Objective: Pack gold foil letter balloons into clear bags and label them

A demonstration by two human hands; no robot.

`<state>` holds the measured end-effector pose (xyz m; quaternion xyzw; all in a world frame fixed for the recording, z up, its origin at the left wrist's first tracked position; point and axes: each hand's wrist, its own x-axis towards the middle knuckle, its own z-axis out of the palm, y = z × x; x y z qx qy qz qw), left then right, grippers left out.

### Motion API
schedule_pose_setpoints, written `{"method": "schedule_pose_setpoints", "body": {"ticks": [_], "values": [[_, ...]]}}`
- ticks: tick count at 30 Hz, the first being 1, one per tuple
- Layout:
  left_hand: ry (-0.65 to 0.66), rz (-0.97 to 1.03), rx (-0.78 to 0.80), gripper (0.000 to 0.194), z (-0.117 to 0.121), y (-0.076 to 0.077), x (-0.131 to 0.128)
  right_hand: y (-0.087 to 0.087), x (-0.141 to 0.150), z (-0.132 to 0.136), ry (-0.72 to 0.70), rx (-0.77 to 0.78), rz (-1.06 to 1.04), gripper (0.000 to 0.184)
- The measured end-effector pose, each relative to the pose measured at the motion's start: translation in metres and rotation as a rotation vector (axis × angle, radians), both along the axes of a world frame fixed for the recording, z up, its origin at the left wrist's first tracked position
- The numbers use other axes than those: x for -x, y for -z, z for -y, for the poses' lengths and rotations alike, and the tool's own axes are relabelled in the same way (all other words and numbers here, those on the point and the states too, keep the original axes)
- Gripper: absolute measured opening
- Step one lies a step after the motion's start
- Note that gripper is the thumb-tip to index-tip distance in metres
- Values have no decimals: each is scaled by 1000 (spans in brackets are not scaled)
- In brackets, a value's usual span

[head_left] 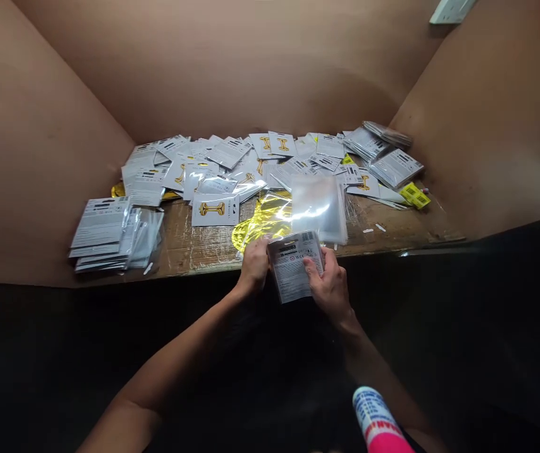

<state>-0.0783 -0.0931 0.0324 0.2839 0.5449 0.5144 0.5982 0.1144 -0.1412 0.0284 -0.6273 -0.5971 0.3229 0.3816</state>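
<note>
Head view, nearest first: a pink, blue and white container point(377, 420) sits at the bottom edge of the frame, just beside the right forearm. Both hands grip a printed card packet point(295, 267) with a barcode, holding it upright and a little tilted just off the front edge of the bench point(194, 246). The left hand point(253, 267) is closed on the packet's left side, and the right hand point(329, 284) pinches its lower right side, thumb on the printed face. Directly beyond the hands, a gold foil balloon point(261, 220) lies flat on the bench, partly under a clear bag point(320, 209) whose near end almost reaches the packet. At the bench's front left corner is a stack point(107, 234) of similar packets, slightly overhanging the edge. A loose pile point(251, 160) of white cards, many printed with gold shapes, spreads across the back half of the bench, with a few bundled packets point(395, 168) at the back right corner. Yellow tags point(414, 195) lie near the right end, against a brown board wall point(491, 107). Brown walls point(227, 63) rise behind and to the left, and a white fitting point(452, 9) sits high at the top right
</note>
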Motion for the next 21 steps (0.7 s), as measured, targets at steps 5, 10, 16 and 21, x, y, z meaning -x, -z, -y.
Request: {"method": "schedule_pose_setpoints", "body": {"ticks": [5,10,16,21], "values": [[-88,62,-76,35,-11,-5,-1,-5,13,-10,22,-62,112,47],[-206,-108,-210,48,-14,2,-9,-3,26,-21,84,-177,46,50],[-171,-73,-244,48,-13,1,5,-6,25,-48,1,-258,-195,64],[0,-17,-488,62,-20,-32,57,-3,27,-76,-231,-201,-325,59]]}}
